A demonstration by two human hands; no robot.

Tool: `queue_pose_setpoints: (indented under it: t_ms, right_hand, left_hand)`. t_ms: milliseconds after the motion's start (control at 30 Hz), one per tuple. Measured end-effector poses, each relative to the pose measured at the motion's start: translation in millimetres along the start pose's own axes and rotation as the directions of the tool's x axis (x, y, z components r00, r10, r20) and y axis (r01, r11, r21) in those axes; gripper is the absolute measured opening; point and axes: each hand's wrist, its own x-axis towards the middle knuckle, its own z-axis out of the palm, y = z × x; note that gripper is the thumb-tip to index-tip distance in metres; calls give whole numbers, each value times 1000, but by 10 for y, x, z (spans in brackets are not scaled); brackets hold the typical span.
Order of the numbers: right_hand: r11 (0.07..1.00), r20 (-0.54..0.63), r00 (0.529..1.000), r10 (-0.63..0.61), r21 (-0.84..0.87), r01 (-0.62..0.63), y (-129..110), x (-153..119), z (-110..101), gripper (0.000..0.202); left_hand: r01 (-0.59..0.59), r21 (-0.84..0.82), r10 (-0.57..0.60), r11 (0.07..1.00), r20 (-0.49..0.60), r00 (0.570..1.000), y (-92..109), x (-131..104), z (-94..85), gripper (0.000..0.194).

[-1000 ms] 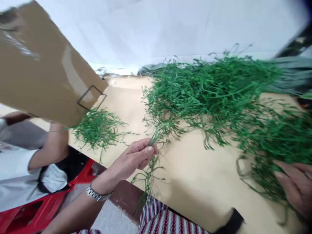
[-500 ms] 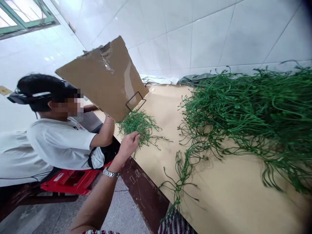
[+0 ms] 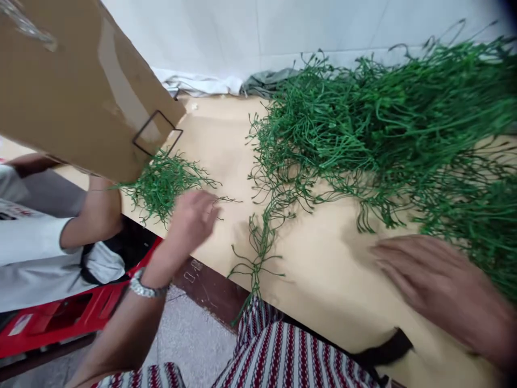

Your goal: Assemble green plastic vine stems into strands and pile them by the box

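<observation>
My left hand (image 3: 194, 220), blurred by motion and wearing a metal-band watch (image 3: 147, 285), is over the table beside a small pile of thin green stems (image 3: 161, 186). Its fingers are loosely bent, thumb apart, and nothing shows in them. At the right, my right hand (image 3: 434, 285) hovers palm down with fingers stretched out, holding nothing. It is nearest the large heap of green branched stems (image 3: 363, 129), which look like artificial plant sprigs. One loose bunch of stems (image 3: 258, 253) trails from the heap over the table's front edge.
A cardboard sheet (image 3: 81, 86) leans at the left, a black wire frame (image 3: 155, 134) at its lower corner. A co-worker's arm (image 3: 95, 210) is behind it, above a red stool (image 3: 76, 312). Cloth (image 3: 266, 82) lies along the tiled wall. A black strap (image 3: 385, 347) hangs at the table's near edge.
My left hand has drawn back from the small pile, its pinch loosened. My right hand has come into view at the right. The view has turned rightward and down.
</observation>
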Motion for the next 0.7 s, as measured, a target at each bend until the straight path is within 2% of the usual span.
queue_pose_setpoints:
  t_ms: [33, 67, 100, 133, 200, 267, 300, 333, 400, 467, 533, 567, 633, 700]
  right_hand:
    - [997, 68, 995, -79, 7, 78, -141, 111, 55, 17]
    - [990, 102, 985, -138, 42, 134, -295, 226, 122, 18]
    - [982, 162, 970, -181, 92, 168, -456, 335, 203, 19]
    - [971, 210, 954, -214, 149, 185, -616, 433, 296, 21]
    - [945, 277, 911, -306, 202, 256, -899, 578, 506, 26]
    - [928, 312, 875, -370, 155, 337, -1079, 643, 702, 18]
    - [917, 319, 860, -399, 132, 376, -1117, 649, 776, 15]
    - [908, 325, 849, -417, 119, 401, -1118, 640, 824, 16]
    - [905, 328, 843, -426, 143, 402, -1019, 589, 828, 19]
    - [920, 315, 868, -383, 214, 327, -829, 511, 723, 18]
    - [919, 284, 907, -312, 332, 212, -613, 415, 556, 17]
    - [894, 263, 928, -263, 427, 132, -511, 361, 469, 16]
    - [785, 234, 963, -137, 618, -38, -336, 241, 316, 15]
    - [636, 218, 976, 28, 749, -186, -207, 116, 211, 14]
  left_hand:
    - [-125, -153, 156, 980, 209, 965, 185, -44, 117, 20]
    - [-161, -268, 247, 950, 327, 912, 351, -93, 229, 23]
    - [-156, -317, 272, 935, 363, 891, 489, -141, 330, 25]
    - [-137, -344, 268, 929, 371, 889, 592, -181, 413, 28]
    - [-56, -375, 194, 925, 343, 919, 703, -219, 518, 29]
    - [-18, -380, 127, 925, 263, 956, 727, -188, 551, 31]
    - [-46, -357, 130, 933, 214, 968, 725, -150, 553, 32]
    - [-107, -310, 166, 945, 171, 971, 722, -103, 551, 35]
    - [-272, -173, 298, 947, 154, 942, 719, 6, 561, 42]
    - [-401, -73, 407, 913, 210, 889, 727, 107, 603, 43]
    - [-441, -22, 435, 897, 212, 875, 750, 183, 671, 37]
    - [-448, -12, 442, 894, 192, 876, 771, 209, 708, 35]
    - [-482, -23, 481, 876, 136, 866, 838, 243, 771, 29]
    - [-551, -60, 554, 832, 90, 828, 938, 259, 804, 22]
